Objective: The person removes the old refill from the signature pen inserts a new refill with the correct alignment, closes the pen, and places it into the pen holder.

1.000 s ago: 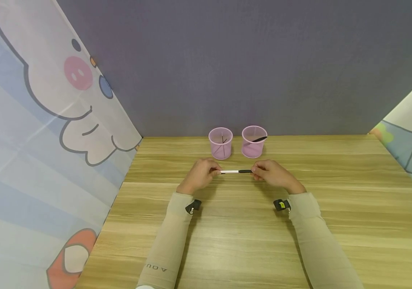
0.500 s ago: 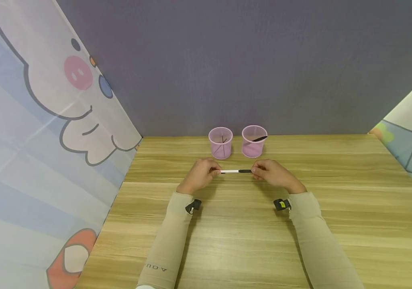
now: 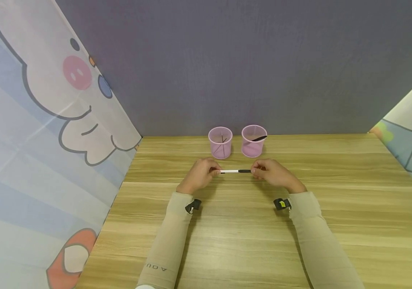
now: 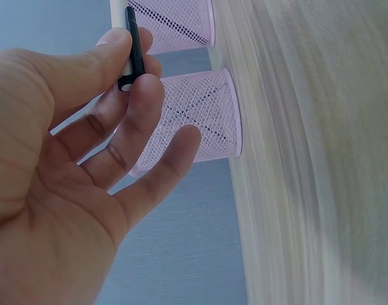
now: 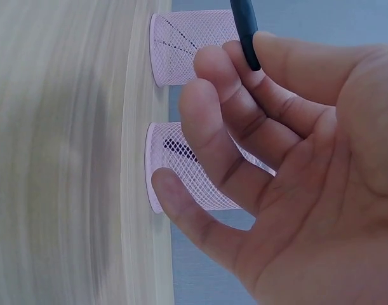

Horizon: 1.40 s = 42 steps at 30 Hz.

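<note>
Both hands pinch a pen (image 3: 231,171) — the left hand (image 3: 199,175) has its white end and the right hand (image 3: 272,175) its black end. The pen is held sideways above the surface (image 3: 242,241), on the person's side of the left pink cup (image 3: 228,149). Just right of that cup stands another pink cup (image 3: 253,151) — a dark, thin thing (image 3: 260,139) leans in it.

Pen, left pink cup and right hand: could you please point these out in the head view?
Pen (image 3: 234,171), head view, white barrel.
Left pink cup (image 3: 220,150), head view, front wall.
Right hand (image 3: 273,173), head view, back of hand.
</note>
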Motion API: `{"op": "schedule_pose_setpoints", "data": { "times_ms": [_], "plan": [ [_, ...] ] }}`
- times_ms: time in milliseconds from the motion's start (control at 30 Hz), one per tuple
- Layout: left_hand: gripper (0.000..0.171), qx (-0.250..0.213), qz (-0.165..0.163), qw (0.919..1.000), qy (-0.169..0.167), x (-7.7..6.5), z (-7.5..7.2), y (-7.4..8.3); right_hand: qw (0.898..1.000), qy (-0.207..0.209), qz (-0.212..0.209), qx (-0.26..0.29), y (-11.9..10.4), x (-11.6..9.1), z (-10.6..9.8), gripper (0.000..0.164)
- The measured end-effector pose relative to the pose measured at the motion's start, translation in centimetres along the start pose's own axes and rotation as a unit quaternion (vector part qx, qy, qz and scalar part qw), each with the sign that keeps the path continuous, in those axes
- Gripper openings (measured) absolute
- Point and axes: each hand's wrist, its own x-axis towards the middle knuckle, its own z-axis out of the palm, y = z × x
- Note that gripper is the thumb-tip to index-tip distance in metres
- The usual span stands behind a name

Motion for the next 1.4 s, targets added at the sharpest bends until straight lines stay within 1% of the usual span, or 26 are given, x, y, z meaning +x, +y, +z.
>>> {"op": "schedule_pose_setpoints", "data": {
  "times_ms": [400, 733, 1000, 1167, 1400],
  "plan": [
    [0.006, -0.003, -0.002, 1.0000, 0.001, -0.08, -0.06, -0.07, 1.000, 0.002, -0.002, 0.008, 0.13, 0.08, 0.07, 0.018],
    [0.007, -0.003, -0.002, 1.0000, -0.001, -0.06, 0.01, -0.15, 1.000, 0.015, -0.007, 0.000, 0.52, 0.13, 0.03, 0.015],
    [0.008, -0.002, -0.004, 1.0000, -0.006, -0.02, -0.03, -0.18, 1.000, 0.025, -0.007, 0.000, 0.04, 0.10, 0.06, 0.011],
    [0.007, -0.002, -0.007, 0.9999, -0.007, -0.03, -0.05, -0.16, 1.000, 0.029, -0.013, 0.002, -0.15, 0.03, 0.12, 0.009],
    [0.008, 0.000, -0.004, 1.0000, -0.005, -0.05, -0.02, -0.19, 0.999, 0.031, -0.022, -0.002, 0.15, 0.17, 0.33, 0.009]
  ]
}}
